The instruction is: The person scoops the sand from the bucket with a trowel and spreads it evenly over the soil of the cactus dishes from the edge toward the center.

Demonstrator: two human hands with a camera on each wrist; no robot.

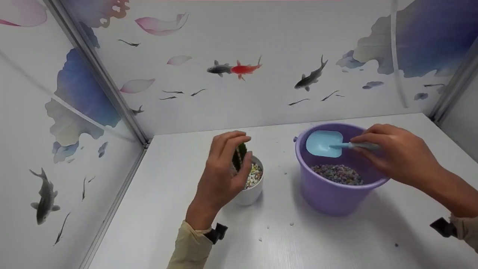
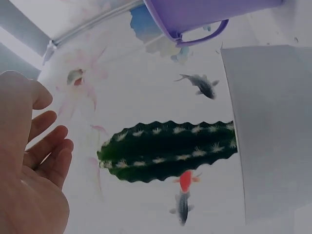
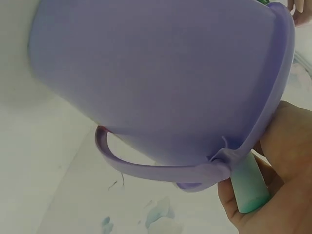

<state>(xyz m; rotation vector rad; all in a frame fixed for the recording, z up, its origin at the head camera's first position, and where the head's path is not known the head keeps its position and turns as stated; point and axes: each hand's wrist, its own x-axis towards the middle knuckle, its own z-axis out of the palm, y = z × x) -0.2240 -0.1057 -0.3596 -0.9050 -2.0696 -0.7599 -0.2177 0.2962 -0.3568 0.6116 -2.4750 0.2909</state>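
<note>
Purple bucket: your round plastic bucket [image 1: 336,201] stands on the white worktop [image 1: 157,209], small multicoloured pebbles [image 1: 338,174] inside.
White pot: left of it, your cylindrical pot [image 1: 249,198] holds multicoloured gravel [image 1: 255,175] and a ribbed green cactus [image 2: 168,152].
Light-blue scoop: at the bucket's mouth, your scoop [image 1: 324,144] has its handle grasped by your right hand's [image 1: 399,153] fingers.
Left hand: yours [image 1: 224,172] curves beside the cactus, fingers released.
</note>
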